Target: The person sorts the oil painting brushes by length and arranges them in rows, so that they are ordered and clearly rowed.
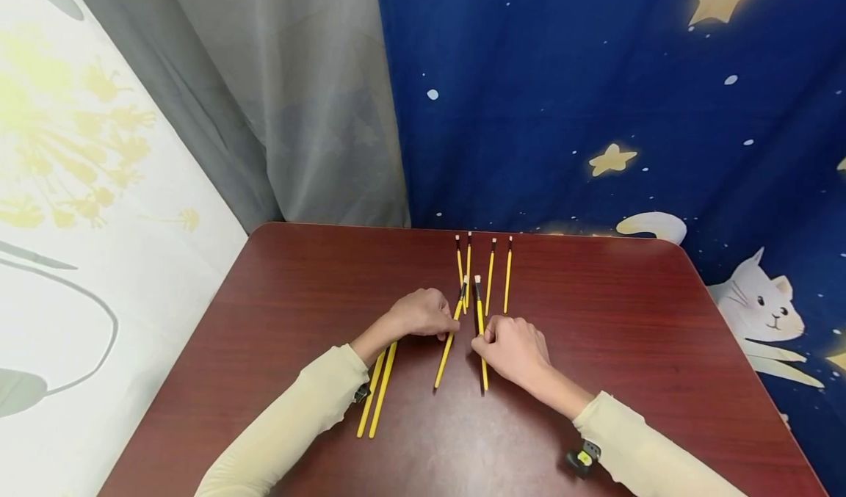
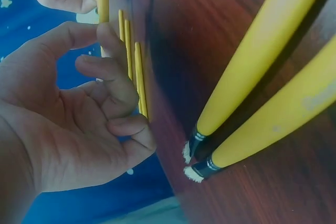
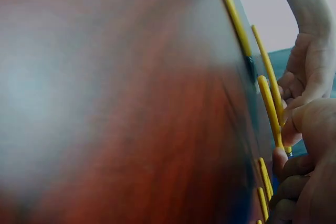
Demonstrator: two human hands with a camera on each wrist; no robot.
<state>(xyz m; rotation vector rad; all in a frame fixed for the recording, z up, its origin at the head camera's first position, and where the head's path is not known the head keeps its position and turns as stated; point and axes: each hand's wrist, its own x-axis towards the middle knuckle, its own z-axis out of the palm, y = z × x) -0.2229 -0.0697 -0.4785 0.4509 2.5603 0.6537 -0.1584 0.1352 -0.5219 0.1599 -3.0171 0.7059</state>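
Observation:
My left hand [image 1: 423, 312] pinches a yellow paintbrush [image 1: 443, 363] between thumb and index finger; its white bristles point to the far side of the table. Just right of it, my right hand [image 1: 515, 346] pinches a second yellow paintbrush [image 1: 482, 312], also bristles away. The two brushes lean toward each other at their bristle ends. Beneath my left forearm lie two more paintbrushes [image 1: 383, 390]; the left wrist view shows their black ferrules and short white bristles [image 2: 194, 174] close up. In the right wrist view, the right fingers [image 3: 294, 129] curl by the yellow handle [image 3: 270, 109].
Several paintbrushes [image 1: 507, 280] lie near the far edge of the reddish-brown table [image 1: 608, 299], bristles toward the curtains. A blue curtain [image 1: 515, 115] with stars and a grey curtain [image 1: 330, 115] hang behind the table. A pale patterned surface [image 1: 99, 262] stands at left.

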